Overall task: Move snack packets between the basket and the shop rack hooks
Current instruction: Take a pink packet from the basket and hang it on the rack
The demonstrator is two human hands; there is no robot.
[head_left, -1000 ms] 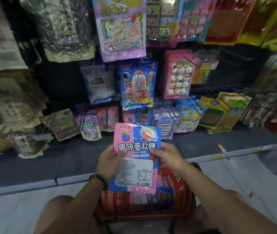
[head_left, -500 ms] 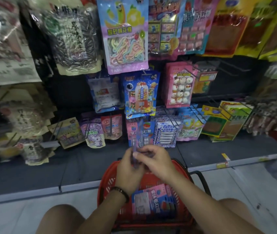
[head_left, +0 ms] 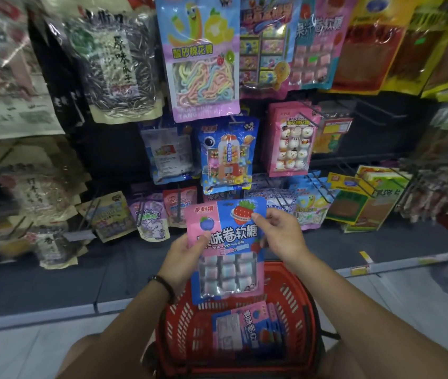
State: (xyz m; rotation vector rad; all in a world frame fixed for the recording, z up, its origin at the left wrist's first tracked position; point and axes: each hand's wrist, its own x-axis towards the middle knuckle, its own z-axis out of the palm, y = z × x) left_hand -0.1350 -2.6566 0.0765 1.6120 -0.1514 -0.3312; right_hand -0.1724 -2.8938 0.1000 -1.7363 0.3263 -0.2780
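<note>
Head view: shop rack (head_left: 376,127) above grey floor (head_left: 409,302), red basket (head_left: 296,310).

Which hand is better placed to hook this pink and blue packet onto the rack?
Right, probably. The right hand pinches the packet near its top edge, closest to the rack hooks. The left hand grips lower on the side, steadying it.

Dark bead bracelet (head_left: 163,283), left wrist; bare forearms.
</note>
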